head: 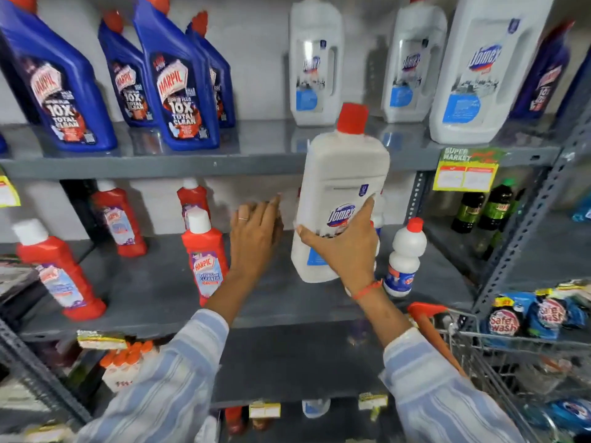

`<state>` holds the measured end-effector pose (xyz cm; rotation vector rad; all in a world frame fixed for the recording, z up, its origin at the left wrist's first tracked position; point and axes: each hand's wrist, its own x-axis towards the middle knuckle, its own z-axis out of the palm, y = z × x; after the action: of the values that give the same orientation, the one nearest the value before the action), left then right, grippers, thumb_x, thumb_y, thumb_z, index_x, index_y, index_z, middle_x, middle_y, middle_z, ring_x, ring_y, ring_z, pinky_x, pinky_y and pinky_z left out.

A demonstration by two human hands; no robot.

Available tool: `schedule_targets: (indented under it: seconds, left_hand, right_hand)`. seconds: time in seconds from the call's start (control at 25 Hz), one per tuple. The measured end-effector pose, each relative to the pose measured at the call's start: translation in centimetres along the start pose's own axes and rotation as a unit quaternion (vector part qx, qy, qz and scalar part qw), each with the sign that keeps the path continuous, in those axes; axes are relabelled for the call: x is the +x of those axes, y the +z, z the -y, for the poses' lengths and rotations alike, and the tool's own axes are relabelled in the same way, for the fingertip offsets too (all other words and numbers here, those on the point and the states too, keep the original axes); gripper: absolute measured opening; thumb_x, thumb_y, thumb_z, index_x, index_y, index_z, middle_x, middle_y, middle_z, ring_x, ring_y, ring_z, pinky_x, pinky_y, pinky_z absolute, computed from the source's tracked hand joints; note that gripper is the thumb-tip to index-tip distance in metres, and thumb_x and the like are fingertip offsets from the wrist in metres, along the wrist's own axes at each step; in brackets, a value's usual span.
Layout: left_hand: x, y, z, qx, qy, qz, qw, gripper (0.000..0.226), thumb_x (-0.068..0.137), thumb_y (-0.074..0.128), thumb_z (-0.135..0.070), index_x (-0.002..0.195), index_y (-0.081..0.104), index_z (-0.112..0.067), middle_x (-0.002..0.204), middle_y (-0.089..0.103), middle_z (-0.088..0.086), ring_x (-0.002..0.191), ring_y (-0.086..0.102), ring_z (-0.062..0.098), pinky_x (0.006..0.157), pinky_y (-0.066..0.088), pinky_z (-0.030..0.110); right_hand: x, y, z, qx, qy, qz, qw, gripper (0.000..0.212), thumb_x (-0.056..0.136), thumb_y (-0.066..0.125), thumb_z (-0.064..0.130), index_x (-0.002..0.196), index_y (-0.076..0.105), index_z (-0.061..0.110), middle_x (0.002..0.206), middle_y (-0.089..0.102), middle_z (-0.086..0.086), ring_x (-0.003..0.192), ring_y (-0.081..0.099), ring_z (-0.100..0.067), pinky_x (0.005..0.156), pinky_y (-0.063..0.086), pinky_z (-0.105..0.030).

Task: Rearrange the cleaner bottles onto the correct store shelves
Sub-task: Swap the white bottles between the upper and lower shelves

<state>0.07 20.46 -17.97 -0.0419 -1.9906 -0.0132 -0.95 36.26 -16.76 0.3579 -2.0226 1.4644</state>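
Observation:
My right hand (343, 247) grips a white Domex bottle (343, 177) with a red cap, held tilted in front of the middle shelf (153, 295), its cap level with the upper shelf (256, 161) edge. My left hand (256, 231) reaches flat into the middle shelf just left of that bottle, fingers apart and holding nothing. Blue Harpic bottles (179, 81) stand on the upper shelf at left. White Domex jugs (315, 62) stand on it at right. Red Harpic bathroom cleaner bottles (206, 254) stand on the middle shelf at left.
A small white bottle (404, 260) with a red cap stands right of the held bottle. A yellow price tag (465, 172) hangs from the upper shelf edge. A wire trolley (511, 353) with Safewash packs (524, 318) is at lower right. Dark green bottles (486, 209) stand further right.

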Motion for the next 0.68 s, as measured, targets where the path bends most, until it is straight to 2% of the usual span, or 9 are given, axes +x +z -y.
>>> schedule_targets:
  seconds: [0.08, 0.16, 0.24, 0.28, 0.36, 0.44, 0.48, 0.56, 0.68]
  left_hand:
    - [3.6, -1.1, -0.2, 0.054, -0.016, -0.09, 0.994, 0.037, 0.081, 0.066, -0.016, 0.117, 0.063, -0.006, 0.104, 0.071, 0.014, 0.092, 0.062, 0.033, 0.081, 0.045, 0.042]
    - [6.3, -1.6, -1.0, 0.032, -0.033, -0.104, 0.994, 0.041, 0.083, 0.064, -0.024, 0.12, 0.061, -0.007, 0.118, 0.067, 0.013, 0.106, 0.06, 0.032, 0.094, 0.041, 0.043]
    - [8.4, -1.7, -1.7, 0.013, -0.033, -0.069, 0.997, 0.05, 0.083, 0.068, -0.025, 0.127, 0.056, -0.005, 0.13, 0.06, 0.014, 0.12, 0.056, 0.032, 0.105, 0.039, 0.048]
    - [9.3, -1.6, -1.8, 0.018, -0.031, -0.033, 0.999, 0.053, 0.085, 0.066, -0.026, 0.132, 0.052, -0.005, 0.138, 0.053, 0.014, 0.128, 0.05, 0.032, 0.109, 0.032, 0.052]
    - [10.3, -1.1, -1.7, 0.037, -0.042, 0.041, 0.998, 0.055, 0.096, 0.047, -0.034, 0.144, 0.036, -0.009, 0.154, 0.029, 0.013, 0.143, 0.027, 0.029, 0.117, 0.012, 0.051]
    - [10.7, -0.4, -1.2, 0.065, -0.065, 0.083, 0.992, 0.06, 0.099, 0.02, -0.045, 0.15, 0.018, -0.013, 0.16, 0.006, 0.008, 0.148, 0.004, 0.024, 0.117, -0.005, 0.046]
    - [10.7, 0.0, -1.1, 0.08, -0.069, 0.092, 0.99, 0.063, 0.097, 0.01, -0.048, 0.151, 0.013, -0.014, 0.161, 0.001, 0.007, 0.148, -0.001, 0.022, 0.116, -0.009, 0.046]
    - [10.6, 0.5, -0.9, 0.097, -0.066, 0.091, 0.989, 0.067, 0.095, 0.002, -0.05, 0.15, 0.013, -0.014, 0.161, 0.002, 0.007, 0.148, 0.0, 0.022, 0.115, -0.009, 0.046]
    - [10.7, 1.0, -0.6, 0.087, -0.069, 0.088, 0.99, 0.067, 0.096, 0.003, -0.051, 0.15, 0.016, -0.012, 0.16, 0.007, 0.007, 0.148, 0.004, 0.022, 0.115, -0.008, 0.047]
  right_hand:
    - [2.6, -1.6, 3.7, 0.001, -0.043, -0.014, 0.999, 0.129, 0.048, 0.079, 0.06, 0.144, 0.014, 0.005, 0.117, 0.065, 0.0, 0.099, 0.063, -0.017, 0.085, 0.048, -0.022]
    - [5.3, -2.7, 7.0, -0.003, -0.071, -0.016, 0.997, 0.13, 0.048, 0.075, 0.064, 0.145, 0.01, 0.006, 0.126, 0.062, -0.003, 0.11, 0.061, -0.022, 0.092, 0.049, -0.033]
    - [8.5, -3.5, 9.7, -0.01, -0.097, -0.034, 0.995, 0.129, 0.05, 0.077, 0.063, 0.145, 0.01, 0.006, 0.129, 0.061, -0.003, 0.112, 0.06, -0.021, 0.092, 0.046, -0.03]
    - [10.2, -3.6, 10.9, -0.011, -0.106, -0.045, 0.993, 0.129, 0.05, 0.079, 0.061, 0.144, 0.011, 0.005, 0.129, 0.06, -0.005, 0.113, 0.06, -0.022, 0.093, 0.046, -0.03]
    - [13.2, -3.4, 12.3, -0.025, -0.107, -0.048, 0.993, 0.127, 0.053, 0.08, 0.058, 0.144, 0.01, 0.004, 0.131, 0.059, -0.008, 0.114, 0.059, -0.026, 0.095, 0.048, -0.037]
    - [15.1, -2.5, 12.6, -0.041, -0.098, -0.039, 0.994, 0.124, 0.055, 0.081, 0.056, 0.143, 0.012, 0.003, 0.13, 0.058, -0.01, 0.113, 0.06, -0.029, 0.094, 0.05, -0.043]
    - [15.8, -2.0, 12.4, -0.042, -0.093, -0.037, 0.994, 0.121, 0.055, 0.082, 0.054, 0.142, 0.014, 0.003, 0.129, 0.058, -0.01, 0.112, 0.06, -0.029, 0.093, 0.051, -0.044]
    - [16.7, -1.0, 11.9, -0.033, -0.077, -0.037, 0.996, 0.115, 0.055, 0.083, 0.051, 0.139, 0.021, 0.004, 0.126, 0.06, -0.011, 0.108, 0.061, -0.03, 0.089, 0.053, -0.043]
    - [17.8, 0.3, 11.4, -0.035, -0.07, -0.03, 0.996, 0.107, 0.056, 0.083, 0.051, 0.135, 0.026, 0.006, 0.12, 0.062, -0.012, 0.103, 0.063, -0.031, 0.083, 0.053, -0.041]
